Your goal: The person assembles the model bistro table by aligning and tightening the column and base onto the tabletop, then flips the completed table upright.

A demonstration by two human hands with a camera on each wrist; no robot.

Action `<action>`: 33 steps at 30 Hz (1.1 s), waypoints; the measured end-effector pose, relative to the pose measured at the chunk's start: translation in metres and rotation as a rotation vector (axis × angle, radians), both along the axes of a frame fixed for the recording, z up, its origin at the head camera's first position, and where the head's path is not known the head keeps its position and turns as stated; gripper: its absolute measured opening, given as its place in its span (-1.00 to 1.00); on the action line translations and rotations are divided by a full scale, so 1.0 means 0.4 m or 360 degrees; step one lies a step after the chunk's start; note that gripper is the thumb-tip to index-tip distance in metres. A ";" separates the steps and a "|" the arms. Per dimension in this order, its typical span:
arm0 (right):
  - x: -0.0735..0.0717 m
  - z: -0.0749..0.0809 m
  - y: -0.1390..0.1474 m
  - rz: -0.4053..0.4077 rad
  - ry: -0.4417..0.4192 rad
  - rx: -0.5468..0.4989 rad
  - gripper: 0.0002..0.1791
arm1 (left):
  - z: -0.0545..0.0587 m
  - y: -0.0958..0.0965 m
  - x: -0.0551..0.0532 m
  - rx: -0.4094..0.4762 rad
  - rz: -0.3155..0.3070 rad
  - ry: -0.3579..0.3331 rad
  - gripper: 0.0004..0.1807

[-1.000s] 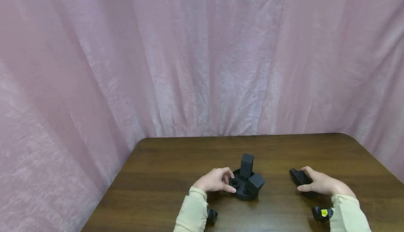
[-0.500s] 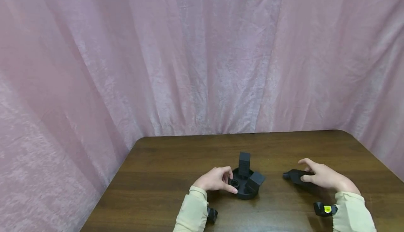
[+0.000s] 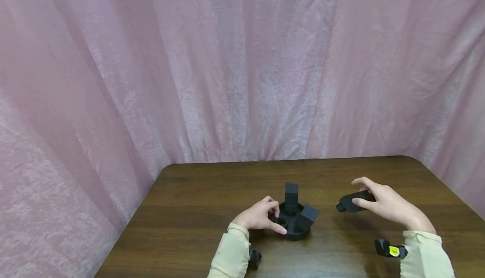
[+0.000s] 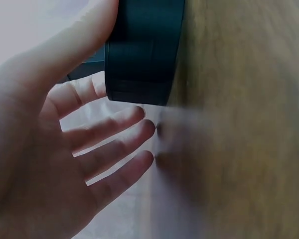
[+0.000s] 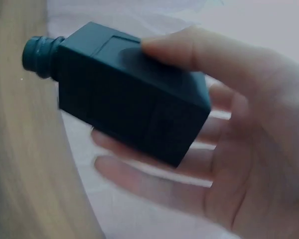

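Observation:
A round black base (image 3: 297,235) stands on the table, carrying one upright black block (image 3: 291,196) and one leaning black block (image 3: 307,216). On its left side is a ringed round socket (image 3: 281,221). My left hand (image 3: 259,217) pinches the base's left edge between thumb and index finger; in the left wrist view the base's side wall (image 4: 142,64) shows, the other fingers spread below it. To the right, my right hand (image 3: 388,204) holds a loose black rectangular block (image 5: 119,94) above the table, thumb on top and fingers underneath. Its ridged, threaded-looking neck (image 5: 41,57) points left.
The brown wooden table (image 3: 212,185) has rounded far corners, with a pink curtain (image 3: 242,80) hanging behind it. A dark wrist device (image 3: 390,249) with a yellow label sits at the right sleeve, and another dark one (image 3: 254,259) at the left sleeve.
My right hand has raised its block and brought it slightly left, turning the neck more toward the base. The left hand stays at the base.

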State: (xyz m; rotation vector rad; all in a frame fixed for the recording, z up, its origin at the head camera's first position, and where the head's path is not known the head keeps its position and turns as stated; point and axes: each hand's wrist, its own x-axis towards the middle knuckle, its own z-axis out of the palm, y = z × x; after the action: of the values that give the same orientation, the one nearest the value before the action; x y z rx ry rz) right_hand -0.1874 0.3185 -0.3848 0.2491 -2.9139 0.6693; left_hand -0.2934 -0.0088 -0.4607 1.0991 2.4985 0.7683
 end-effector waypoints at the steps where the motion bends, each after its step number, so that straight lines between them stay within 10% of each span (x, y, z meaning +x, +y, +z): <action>1: 0.000 0.003 -0.004 0.0002 0.0021 0.0001 -0.46 | 0.000 0.001 0.002 -0.0004 -0.0004 0.0007 -0.56; 33: 0.012 0.038 -0.075 0.0444 0.0303 -0.0299 -0.60 | 0.009 -0.017 -0.010 0.0002 -0.0097 -0.0005 -0.72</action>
State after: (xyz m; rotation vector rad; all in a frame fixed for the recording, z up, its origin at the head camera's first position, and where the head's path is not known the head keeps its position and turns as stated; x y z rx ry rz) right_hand -0.1825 0.2886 -0.3695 0.6651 -2.6374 0.8993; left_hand -0.2975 -0.0156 -0.4572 1.1677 2.4499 0.7539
